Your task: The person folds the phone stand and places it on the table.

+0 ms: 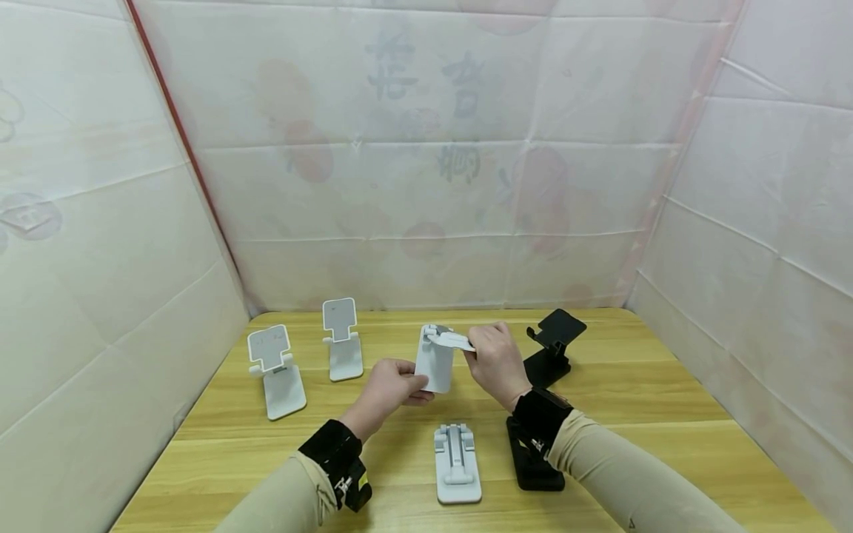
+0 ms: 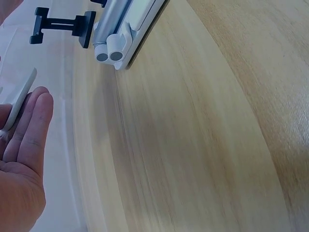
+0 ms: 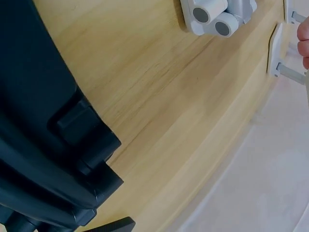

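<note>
Held up over the middle of the table is a white phone stand [image 1: 435,369], its base tilted and its upper plate folded out to the right. My left hand [image 1: 389,391] pinches the lower left of the base, thumb on the face and fingers behind; the left wrist view catches the hand [image 2: 26,145] around the thin plate. With curled fingers, my right hand [image 1: 496,364] grips the end of the upper plate. A folded white phone stand [image 1: 457,477] lies in front of the hands. Under my right wrist lies a folded black phone stand [image 1: 532,466], large in the right wrist view.
Two unfolded white phone stands, a nearer one [image 1: 285,392] and a farther one [image 1: 345,360], stand at the left. An unfolded black phone stand [image 1: 548,364] stands beyond my right hand. White sheeting [image 1: 426,185] walls the wooden table [image 1: 393,474] at the back and sides.
</note>
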`<state>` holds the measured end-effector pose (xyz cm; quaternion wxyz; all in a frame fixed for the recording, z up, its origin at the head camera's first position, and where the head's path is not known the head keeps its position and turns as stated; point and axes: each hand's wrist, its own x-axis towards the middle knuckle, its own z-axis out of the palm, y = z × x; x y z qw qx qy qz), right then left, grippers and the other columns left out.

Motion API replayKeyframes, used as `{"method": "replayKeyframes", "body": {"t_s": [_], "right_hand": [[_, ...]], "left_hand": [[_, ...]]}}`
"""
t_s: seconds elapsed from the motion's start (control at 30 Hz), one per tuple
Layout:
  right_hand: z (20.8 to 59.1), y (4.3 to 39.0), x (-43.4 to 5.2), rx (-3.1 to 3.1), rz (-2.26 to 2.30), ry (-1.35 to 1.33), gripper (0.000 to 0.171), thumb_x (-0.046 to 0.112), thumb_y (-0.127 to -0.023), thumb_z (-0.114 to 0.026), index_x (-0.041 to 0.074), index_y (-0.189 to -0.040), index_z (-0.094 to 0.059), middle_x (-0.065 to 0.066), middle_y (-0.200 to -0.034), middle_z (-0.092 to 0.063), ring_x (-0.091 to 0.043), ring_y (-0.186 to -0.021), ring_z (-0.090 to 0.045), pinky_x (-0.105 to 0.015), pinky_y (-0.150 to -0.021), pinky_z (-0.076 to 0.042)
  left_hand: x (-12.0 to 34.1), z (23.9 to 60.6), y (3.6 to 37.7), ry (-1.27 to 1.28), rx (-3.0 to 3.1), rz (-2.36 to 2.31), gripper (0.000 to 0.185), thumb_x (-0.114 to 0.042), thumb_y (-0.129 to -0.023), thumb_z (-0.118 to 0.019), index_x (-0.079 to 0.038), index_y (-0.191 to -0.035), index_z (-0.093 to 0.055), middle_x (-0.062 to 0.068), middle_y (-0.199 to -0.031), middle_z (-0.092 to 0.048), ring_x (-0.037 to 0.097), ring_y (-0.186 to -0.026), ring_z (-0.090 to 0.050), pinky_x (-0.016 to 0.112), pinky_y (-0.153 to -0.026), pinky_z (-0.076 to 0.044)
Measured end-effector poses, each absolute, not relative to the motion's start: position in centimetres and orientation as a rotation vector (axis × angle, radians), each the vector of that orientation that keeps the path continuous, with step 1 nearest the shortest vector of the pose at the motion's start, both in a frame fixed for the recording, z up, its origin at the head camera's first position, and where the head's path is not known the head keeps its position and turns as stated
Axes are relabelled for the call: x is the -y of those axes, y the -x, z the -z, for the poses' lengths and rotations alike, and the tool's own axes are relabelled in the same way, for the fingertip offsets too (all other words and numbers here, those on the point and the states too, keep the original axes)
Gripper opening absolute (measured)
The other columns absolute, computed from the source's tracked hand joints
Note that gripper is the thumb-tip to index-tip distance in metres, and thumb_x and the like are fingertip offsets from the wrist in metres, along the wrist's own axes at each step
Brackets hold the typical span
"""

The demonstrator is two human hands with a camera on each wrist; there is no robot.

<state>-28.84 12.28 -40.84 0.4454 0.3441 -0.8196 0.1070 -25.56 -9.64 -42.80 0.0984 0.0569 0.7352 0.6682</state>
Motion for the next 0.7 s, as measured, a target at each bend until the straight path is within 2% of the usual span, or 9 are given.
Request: {"method": "replayKeyframes", "body": {"t_s": [0.33,0.7], "right_hand": [[40.96,29.08,-12.34,2.003,-0.244,-0.866,0.036,0.004,-0.085,-0.082,0.009,-0.080,-0.047,-0.001,-0.069,-0.047,-0.020,-0.066,-0.051,-0.037,-0.073,-0.046],[41.13,28.83,-12.76,2.050,-0.233,-0.916,0.030,0.013,-0.088,-0.081,0.011,-0.087,-0.051,0.001,-0.074,-0.049,-0.018,-0.071,-0.052,-0.035,-0.076,-0.042]], "left_hand": [[9.60,42.80,25.58,-0.159,-2.173,-1.973,0.030,-0.003,-0.097,-0.064,0.018,-0.118,-0.063,0.028,-0.103,-0.073,0.037,-0.086,-0.076,0.045,-0.081,-0.066],[10.01,43.05,25.73,-0.089,-2.154,-2.015,0.031,-0.001,-0.098,-0.062,0.018,-0.122,-0.061,0.028,-0.104,-0.072,0.036,-0.088,-0.076,0.041,-0.080,-0.066]]}}
